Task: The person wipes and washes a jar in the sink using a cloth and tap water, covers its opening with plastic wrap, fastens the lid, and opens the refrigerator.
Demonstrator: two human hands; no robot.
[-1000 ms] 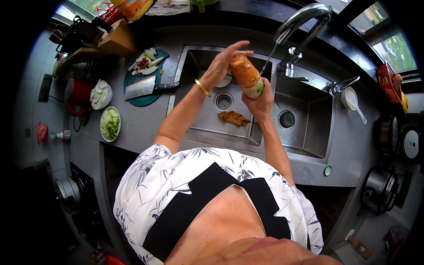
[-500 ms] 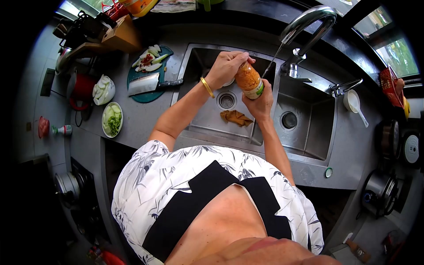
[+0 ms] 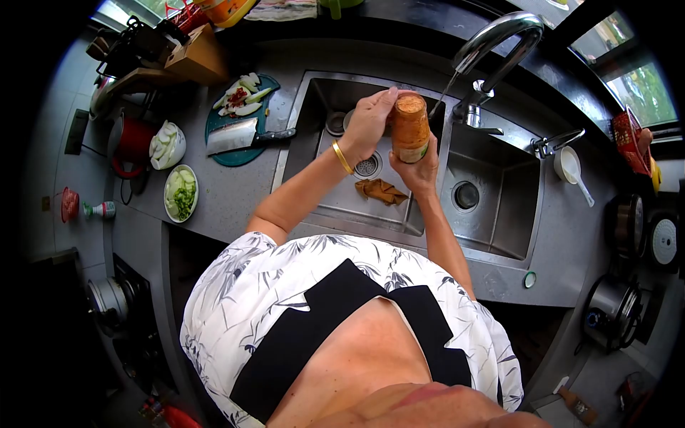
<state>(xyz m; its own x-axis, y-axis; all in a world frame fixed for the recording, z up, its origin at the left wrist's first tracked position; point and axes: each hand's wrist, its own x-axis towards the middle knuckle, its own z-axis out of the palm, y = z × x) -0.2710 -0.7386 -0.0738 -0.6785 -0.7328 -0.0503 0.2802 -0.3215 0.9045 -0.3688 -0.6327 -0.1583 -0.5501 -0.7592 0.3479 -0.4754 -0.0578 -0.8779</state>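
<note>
On the left, the left hand (image 3: 367,125) is reaching in beside the jar (image 3: 411,132), fingers at its far end; whether they're gripping, I cannot tell. Over the sink (image 3: 325,196), the jar is pointing its long axis away from the body, tipping slightly left. To the right, the right hand (image 3: 419,171) is clasping its near, labelled end, with the tap (image 3: 485,36) arching just beyond.

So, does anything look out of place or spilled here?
Mildly: a crumpled brown cloth lies in the sink, and a green-rimmed lid sits alone near the counter's front edge, away from the held jar. The cleaver's handle juts past the cutting board. I see no spill or damage.
</note>
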